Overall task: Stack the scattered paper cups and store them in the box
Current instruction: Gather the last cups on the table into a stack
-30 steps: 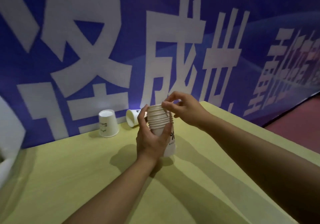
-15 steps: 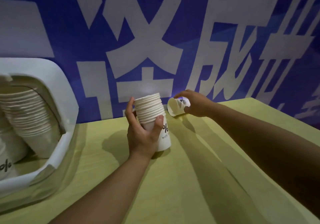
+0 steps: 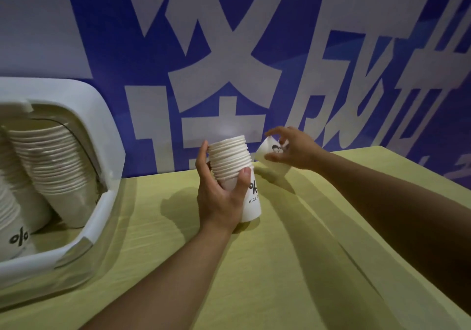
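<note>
At far left, the white box (image 3: 102,136) holds leaning stacks of paper cups (image 3: 53,161). Mid-table (image 3: 280,266), your left hand (image 3: 219,197) wraps the upright cup stack (image 3: 233,161). Just right, your right hand (image 3: 295,148) pinches a tilted single cup (image 3: 270,152).

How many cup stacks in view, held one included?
3, maybe more hidden: one stack gripped by the left hand on the table, two stacks leaning in the white box, partly cut off at the frame edge.
</note>
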The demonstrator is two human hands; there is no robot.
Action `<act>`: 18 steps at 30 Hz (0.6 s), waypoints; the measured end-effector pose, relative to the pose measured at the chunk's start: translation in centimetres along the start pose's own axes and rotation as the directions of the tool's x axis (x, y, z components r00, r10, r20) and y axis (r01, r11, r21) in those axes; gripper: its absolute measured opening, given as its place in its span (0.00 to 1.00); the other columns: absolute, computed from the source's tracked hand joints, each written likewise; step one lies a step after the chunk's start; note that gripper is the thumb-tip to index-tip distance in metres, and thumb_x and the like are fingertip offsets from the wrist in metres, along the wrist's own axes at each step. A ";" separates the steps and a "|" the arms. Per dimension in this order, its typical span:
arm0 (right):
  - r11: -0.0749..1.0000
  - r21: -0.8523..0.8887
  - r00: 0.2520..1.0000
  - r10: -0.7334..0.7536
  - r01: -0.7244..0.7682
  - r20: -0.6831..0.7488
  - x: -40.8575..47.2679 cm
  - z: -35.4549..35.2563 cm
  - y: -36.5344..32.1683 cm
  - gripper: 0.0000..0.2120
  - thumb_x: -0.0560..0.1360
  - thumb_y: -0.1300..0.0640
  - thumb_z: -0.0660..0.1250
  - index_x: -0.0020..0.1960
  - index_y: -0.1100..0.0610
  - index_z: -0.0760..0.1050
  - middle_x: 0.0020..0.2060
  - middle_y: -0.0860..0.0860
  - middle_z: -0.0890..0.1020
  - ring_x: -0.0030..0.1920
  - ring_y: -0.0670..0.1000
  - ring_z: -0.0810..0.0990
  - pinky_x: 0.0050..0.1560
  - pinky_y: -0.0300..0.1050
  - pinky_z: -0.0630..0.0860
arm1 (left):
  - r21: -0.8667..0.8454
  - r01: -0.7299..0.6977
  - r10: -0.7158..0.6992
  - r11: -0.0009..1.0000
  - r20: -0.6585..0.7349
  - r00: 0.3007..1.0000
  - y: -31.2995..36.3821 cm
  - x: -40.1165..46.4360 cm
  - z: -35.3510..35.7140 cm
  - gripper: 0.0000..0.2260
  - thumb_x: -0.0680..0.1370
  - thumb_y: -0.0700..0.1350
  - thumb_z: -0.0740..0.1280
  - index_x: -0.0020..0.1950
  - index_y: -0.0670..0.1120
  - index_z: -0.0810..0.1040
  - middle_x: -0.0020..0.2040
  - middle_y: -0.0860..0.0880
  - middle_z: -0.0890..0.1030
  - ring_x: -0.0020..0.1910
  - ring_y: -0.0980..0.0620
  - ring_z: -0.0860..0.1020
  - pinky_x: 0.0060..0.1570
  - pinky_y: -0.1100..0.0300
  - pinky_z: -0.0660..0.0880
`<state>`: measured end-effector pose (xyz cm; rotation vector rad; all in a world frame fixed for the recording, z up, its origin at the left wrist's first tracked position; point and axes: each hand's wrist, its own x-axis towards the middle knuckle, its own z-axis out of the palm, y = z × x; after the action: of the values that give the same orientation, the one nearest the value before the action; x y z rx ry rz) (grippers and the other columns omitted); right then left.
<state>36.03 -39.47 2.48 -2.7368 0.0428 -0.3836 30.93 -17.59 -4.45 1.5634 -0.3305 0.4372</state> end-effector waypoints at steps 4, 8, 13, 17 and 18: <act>0.887 0.442 0.961 -0.008 0.134 -0.276 -1.0 -3.0 -3.1 0.27 0.74 0.47 0.72 0.70 0.48 0.68 0.56 0.51 0.75 0.52 0.53 0.80 0.42 0.39 0.80 | 0.012 -0.036 0.036 0.999 0.064 0.997 0.4 -0.3 0.0 0.37 0.66 0.69 0.67 0.70 0.76 0.51 0.67 0.53 0.73 0.54 0.52 0.81 0.44 0.52 0.83; 0.699 0.667 0.945 -0.036 0.257 -0.326 -2.8 -4.5 -8.6 0.24 0.76 0.51 0.70 0.69 0.49 0.68 0.53 0.50 0.74 0.50 0.48 0.80 0.37 0.37 0.80 | 0.018 -0.043 0.041 0.999 0.105 0.994 0.9 -0.6 0.0 0.35 0.66 0.70 0.66 0.65 0.82 0.48 0.62 0.60 0.73 0.53 0.55 0.81 0.45 0.54 0.81; 0.715 0.654 0.966 -0.125 0.247 -0.228 -4.3 -2.8 -12.1 0.23 0.75 0.50 0.71 0.68 0.47 0.69 0.53 0.46 0.74 0.51 0.47 0.80 0.41 0.40 0.82 | 0.009 -0.003 0.002 1.000 0.092 0.996 1.2 -0.8 0.0 0.39 0.67 0.69 0.68 0.67 0.82 0.44 0.67 0.57 0.73 0.55 0.56 0.80 0.50 0.52 0.81; 0.840 0.489 0.968 -0.157 0.235 -0.195 -5.2 0.3 -11.7 0.19 0.79 0.45 0.64 0.70 0.43 0.70 0.59 0.46 0.75 0.55 0.42 0.77 0.48 0.36 0.76 | 0.006 0.023 -0.023 1.000 -0.027 0.999 0.9 -0.5 0.0 0.44 0.73 0.62 0.72 0.73 0.74 0.41 0.69 0.55 0.69 0.52 0.59 0.78 0.44 0.61 0.77; 0.846 0.483 0.970 -0.150 0.227 -0.193 -5.2 0.8 -11.5 0.18 0.80 0.45 0.62 0.69 0.43 0.72 0.60 0.46 0.75 0.56 0.41 0.76 0.50 0.35 0.74 | 0.025 0.033 -0.031 0.999 -0.063 0.998 0.7 -0.3 -0.1 0.44 0.73 0.62 0.71 0.75 0.72 0.40 0.72 0.53 0.68 0.53 0.56 0.78 0.43 0.62 0.76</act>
<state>31.00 -28.11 4.66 -2.1932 -0.2580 -0.5649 30.28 -17.55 -3.96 1.5742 -0.2520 0.4664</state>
